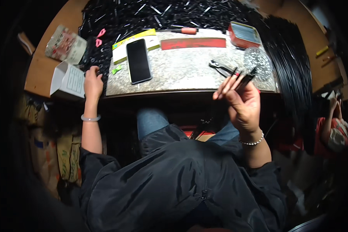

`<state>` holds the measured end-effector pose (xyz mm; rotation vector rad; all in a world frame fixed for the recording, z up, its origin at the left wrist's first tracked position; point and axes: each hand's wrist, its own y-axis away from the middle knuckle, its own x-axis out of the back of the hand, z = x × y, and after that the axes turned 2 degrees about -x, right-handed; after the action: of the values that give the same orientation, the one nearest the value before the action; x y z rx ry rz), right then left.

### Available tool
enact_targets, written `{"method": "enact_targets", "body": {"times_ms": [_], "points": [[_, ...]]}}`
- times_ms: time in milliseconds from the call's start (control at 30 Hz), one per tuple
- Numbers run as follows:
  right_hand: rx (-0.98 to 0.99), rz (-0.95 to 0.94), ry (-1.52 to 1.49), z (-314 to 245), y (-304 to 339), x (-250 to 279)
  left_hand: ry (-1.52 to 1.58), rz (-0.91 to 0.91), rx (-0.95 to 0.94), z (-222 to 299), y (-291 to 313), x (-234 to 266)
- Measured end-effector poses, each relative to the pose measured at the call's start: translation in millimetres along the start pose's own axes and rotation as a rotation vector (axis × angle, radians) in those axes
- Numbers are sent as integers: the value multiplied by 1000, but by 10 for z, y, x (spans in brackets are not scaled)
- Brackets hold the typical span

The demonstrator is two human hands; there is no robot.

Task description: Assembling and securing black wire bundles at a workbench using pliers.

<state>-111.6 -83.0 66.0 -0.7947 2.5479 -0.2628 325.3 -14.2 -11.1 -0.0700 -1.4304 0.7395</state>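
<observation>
My left hand is at the left end of the work surface, beside an open white box. Its fingers are curled together at the dark pieces there, and what they hold is hidden. Raised over the front right edge, my right hand is palm up, with fingers and thumb closed on thin black pieces. Just beyond its fingertips lie black-handled pliers on the speckled board. A coil of clear, shiny strand rests right of the pliers.
A phone leans over a yellow-and-white box. Behind are a red bar, an orange-handled tool, a red tin and heaped black strips. Long black strands hang off the right; another person's arm shows beyond.
</observation>
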Motion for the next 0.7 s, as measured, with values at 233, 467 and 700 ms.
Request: {"method": "enact_targets", "body": {"times_ms": [233,467,700], "points": [[6,-17,10,61,41,-22,1466,-59,50,1551,-211,600],[-1,-44,-125,206,103,-58,1784,-529,-424,2842,-218,1027],[-17,22,-73,160,127,-103,2042,-786,-201,3050,-44,1007]]}}
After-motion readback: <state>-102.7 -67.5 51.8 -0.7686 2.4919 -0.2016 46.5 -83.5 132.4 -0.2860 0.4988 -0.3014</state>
